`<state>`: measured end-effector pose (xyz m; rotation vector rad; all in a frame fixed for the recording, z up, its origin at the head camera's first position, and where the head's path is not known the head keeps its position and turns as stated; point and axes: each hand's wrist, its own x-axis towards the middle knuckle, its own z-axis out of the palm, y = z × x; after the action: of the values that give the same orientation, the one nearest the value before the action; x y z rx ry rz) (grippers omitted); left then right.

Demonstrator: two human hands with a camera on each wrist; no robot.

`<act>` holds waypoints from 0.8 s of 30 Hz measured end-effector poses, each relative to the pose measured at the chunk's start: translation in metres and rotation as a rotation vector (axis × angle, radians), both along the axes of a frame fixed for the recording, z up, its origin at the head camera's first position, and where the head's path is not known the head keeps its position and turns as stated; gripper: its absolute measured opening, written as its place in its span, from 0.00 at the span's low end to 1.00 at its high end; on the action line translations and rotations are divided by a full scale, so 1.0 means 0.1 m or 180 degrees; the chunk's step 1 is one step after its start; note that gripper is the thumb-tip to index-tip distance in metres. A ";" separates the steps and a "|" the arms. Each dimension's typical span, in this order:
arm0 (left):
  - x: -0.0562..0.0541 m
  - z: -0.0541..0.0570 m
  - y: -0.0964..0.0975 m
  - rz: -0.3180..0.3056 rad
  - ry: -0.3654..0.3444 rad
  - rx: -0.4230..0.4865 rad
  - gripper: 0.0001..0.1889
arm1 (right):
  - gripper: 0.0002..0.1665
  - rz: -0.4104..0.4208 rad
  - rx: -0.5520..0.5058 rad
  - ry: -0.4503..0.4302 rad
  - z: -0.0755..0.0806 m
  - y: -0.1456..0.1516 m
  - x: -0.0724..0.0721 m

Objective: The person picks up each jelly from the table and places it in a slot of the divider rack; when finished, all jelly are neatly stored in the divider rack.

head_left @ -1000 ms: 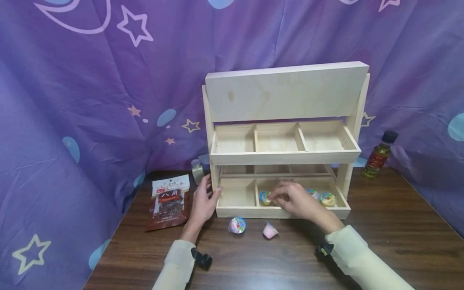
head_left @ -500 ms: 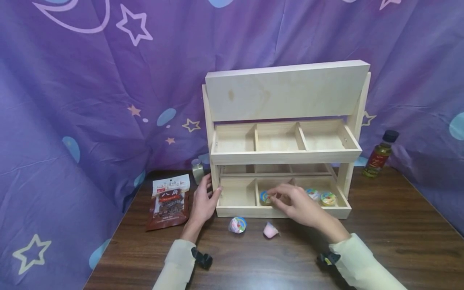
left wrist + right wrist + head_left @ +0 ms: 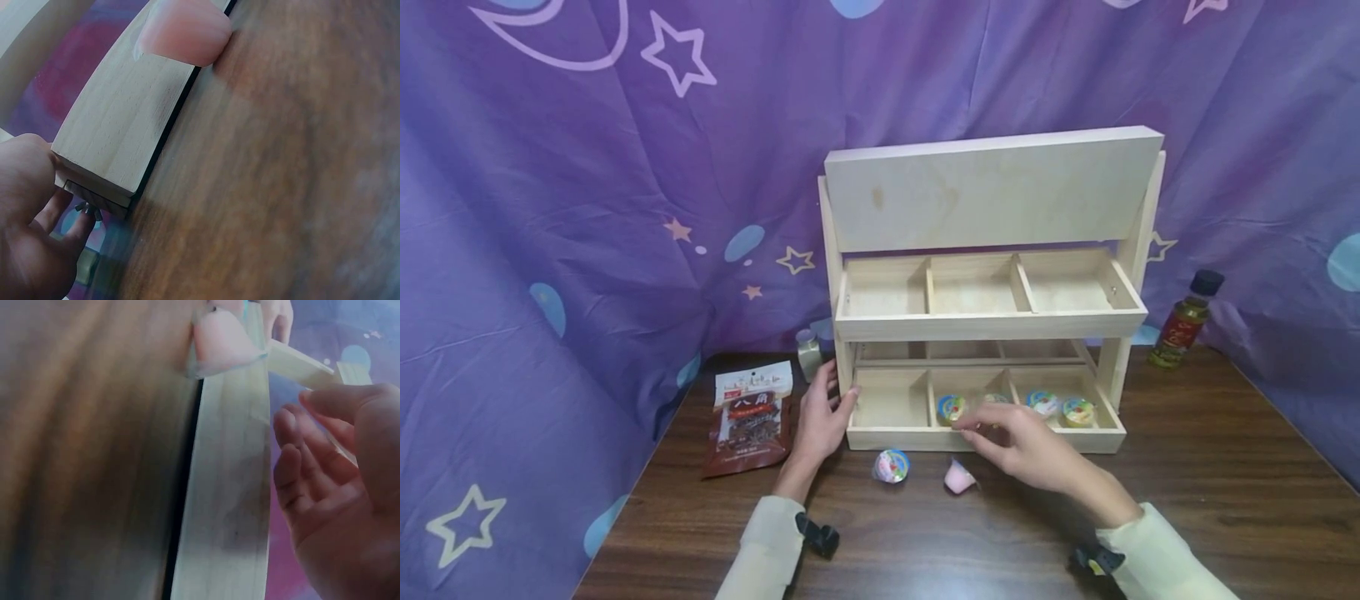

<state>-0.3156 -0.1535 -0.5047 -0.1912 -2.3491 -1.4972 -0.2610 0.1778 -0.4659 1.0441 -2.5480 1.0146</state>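
Two arms (image 3: 763, 546) reach forward, the left hand (image 3: 822, 417) clasping the wooden rack (image 3: 988, 326), the right hand (image 3: 1030, 447) loosely curved, grip slightly parted, empty

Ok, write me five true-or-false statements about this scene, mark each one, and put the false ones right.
1. The person's left hand grips the left end of the pale wooden rack. True.

2. The person's right hand pinches the small pink tapered cup. False: that cup lies on the dark brown wood table, apart from the hand.

3. The see-through bottle with a black cap and red label stands to the right of the rack. True.

4. The flat brown-and-white packet sits in the upper tray. False: it lies on the table, left of the rack.

5. The right compartment of the lower wooden tray holds two small round cups with colourful lids. True.
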 end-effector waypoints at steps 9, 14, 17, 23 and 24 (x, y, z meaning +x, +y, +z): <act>0.01 0.00 0.00 -0.0014 -0.0035 0.0006 0.32 | 0.10 0.0272 0.0182 -0.0310 -0.05 0.00 0.07; 0.02 0.02 0.00 -0.0016 -0.0085 0.0010 0.33 | 0.15 0.0430 0.0234 -0.0623 -0.10 0.01 0.09; 0.03 0.03 0.00 -0.0020 -0.0074 0.0009 0.32 | 0.19 0.0492 0.0277 -0.0848 -0.11 0.02 0.11; 0.03 0.04 0.01 -0.0048 0.0000 0.0038 0.32 | 0.25 0.0533 0.0398 -0.1026 -0.12 0.05 0.11; 0.03 0.04 0.00 -0.0048 -0.0018 0.0046 0.32 | 0.26 0.0547 0.0410 -0.1028 -0.13 0.06 0.10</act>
<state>-0.3125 -0.1534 -0.5009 -0.2019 -2.3455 -1.5232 -0.2507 0.1836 -0.4786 1.2416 -2.8526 1.1594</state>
